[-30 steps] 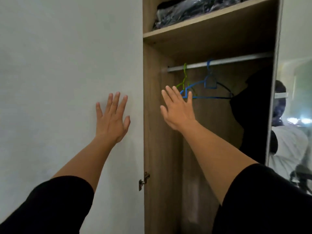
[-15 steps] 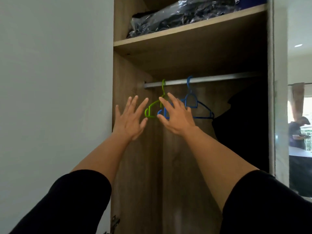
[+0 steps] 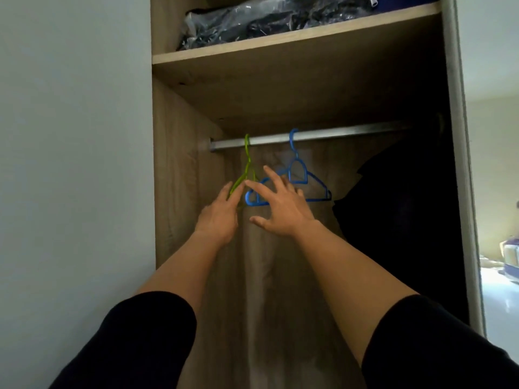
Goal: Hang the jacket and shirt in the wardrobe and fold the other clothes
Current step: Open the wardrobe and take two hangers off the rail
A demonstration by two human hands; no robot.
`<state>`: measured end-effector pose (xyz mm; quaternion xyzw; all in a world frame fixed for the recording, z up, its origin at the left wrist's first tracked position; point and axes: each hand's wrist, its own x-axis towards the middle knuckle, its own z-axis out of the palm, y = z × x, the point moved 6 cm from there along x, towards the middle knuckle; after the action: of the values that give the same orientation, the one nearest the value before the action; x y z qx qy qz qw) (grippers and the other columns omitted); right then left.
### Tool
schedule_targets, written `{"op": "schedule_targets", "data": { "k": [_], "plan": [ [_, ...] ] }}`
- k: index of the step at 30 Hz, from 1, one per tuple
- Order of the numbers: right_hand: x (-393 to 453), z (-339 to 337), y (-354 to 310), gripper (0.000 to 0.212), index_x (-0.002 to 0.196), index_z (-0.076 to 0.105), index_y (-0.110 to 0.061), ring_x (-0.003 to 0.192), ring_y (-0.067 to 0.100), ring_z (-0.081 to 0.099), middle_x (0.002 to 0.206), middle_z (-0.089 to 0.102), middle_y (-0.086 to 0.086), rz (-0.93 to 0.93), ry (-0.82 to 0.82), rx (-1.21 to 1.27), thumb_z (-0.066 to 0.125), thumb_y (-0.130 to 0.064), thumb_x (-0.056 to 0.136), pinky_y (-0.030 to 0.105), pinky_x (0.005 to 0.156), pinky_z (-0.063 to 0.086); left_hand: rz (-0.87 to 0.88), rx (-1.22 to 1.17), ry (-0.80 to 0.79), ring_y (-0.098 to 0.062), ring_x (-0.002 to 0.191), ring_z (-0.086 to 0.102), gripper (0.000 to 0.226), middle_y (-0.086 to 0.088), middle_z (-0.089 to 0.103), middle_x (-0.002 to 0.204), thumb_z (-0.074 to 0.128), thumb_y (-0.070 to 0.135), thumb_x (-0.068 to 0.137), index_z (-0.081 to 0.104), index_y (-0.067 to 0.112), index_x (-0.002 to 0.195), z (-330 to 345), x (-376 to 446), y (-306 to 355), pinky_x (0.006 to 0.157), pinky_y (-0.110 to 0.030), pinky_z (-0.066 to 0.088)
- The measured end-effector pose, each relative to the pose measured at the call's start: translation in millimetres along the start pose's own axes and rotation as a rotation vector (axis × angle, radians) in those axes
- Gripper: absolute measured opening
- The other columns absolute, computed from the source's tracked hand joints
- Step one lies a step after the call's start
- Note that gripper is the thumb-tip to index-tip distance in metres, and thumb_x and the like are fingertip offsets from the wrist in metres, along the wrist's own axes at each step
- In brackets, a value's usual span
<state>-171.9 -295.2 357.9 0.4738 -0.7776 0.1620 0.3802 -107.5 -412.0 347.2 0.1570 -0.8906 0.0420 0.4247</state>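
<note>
Wardrobe [image 3: 196,164]: open, wood-lined, white wall at left.
Rail [image 3: 337,133]: carries two hangers.
Green hanger [image 3: 247,161]: left, left hand [image 3: 217,217] at its lower edge, fingers extended.
Blue hanger [image 3: 297,169]: right, right hand [image 3: 280,206] spread before it, gripping nothing.
Dark garment [image 3: 393,206]: hanging far right.

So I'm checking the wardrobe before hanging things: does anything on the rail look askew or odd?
Slightly. The green hanger is turned almost edge-on on the rail, unlike the blue hanger, which faces outward. Nothing looks damaged.
</note>
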Motion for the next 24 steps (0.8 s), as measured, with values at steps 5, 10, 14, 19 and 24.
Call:
{"op": "schedule_targets", "data": {
  "k": [5, 10, 14, 19, 24],
  "plan": [
    [3, 8, -8, 0.062, 0.140, 0.027, -0.039, 0.143, 0.039, 0.011, 0.159, -0.009, -0.004, 0.018, 0.005, -0.040, 0.057, -0.048, 0.087, 0.057, 0.109, 0.024, -0.055, -0.061, 0.022, -0.031, 0.134, 0.039, 0.068, -0.003, 0.008, 0.159, 0.042, -0.004, 0.089, 0.020, 0.017, 0.150, 3, 5, -16, 0.108, -0.037, 0.034],
    [-4, 6, -9, 0.033, 0.121, 0.041, -0.014, 0.140, 0.037, 0.022, 0.159, -0.003, 0.007, 0.077, 0.009, 0.015, 0.052, -0.025, 0.092, 0.045, 0.105, 0.034, -0.055, -0.093, 0.035, -0.031, 0.137, 0.035, 0.069, -0.015, 0.027, 0.153, 0.041, -0.009, 0.084, 0.024, 0.011, 0.149, 2, 9, -21, 0.113, -0.029, 0.025],
    [-12, 6, -5, 0.036, 0.124, 0.039, -0.003, 0.138, 0.035, 0.031, 0.158, -0.009, 0.017, 0.209, -0.043, 0.074, 0.043, 0.003, 0.089, 0.034, 0.097, 0.041, -0.106, -0.191, 0.104, -0.031, 0.134, 0.040, 0.067, -0.019, 0.038, 0.146, 0.045, -0.011, 0.083, 0.031, 0.008, 0.145, -8, 7, -18, 0.111, -0.025, 0.025],
    [-21, 2, 1, 0.042, 0.131, 0.034, 0.000, 0.126, 0.032, 0.045, 0.157, -0.011, 0.018, 0.251, -0.091, 0.069, 0.041, 0.003, 0.090, 0.027, 0.077, 0.035, -0.208, -0.326, 0.239, -0.029, 0.132, 0.043, 0.067, -0.015, 0.043, 0.144, 0.046, -0.016, 0.081, 0.037, 0.009, 0.143, -24, 0, -22, 0.112, -0.026, 0.029],
    [-25, -4, 4, 0.045, 0.135, 0.030, 0.003, 0.135, 0.030, 0.037, 0.157, -0.010, 0.017, 0.253, -0.124, 0.088, 0.040, 0.002, 0.091, 0.032, 0.090, 0.041, -0.272, -0.397, 0.358, -0.026, 0.130, 0.046, 0.059, -0.015, 0.049, 0.139, 0.042, -0.016, 0.084, 0.045, 0.007, 0.138, -46, -4, -18, 0.095, -0.003, 0.015]
  ]
}}
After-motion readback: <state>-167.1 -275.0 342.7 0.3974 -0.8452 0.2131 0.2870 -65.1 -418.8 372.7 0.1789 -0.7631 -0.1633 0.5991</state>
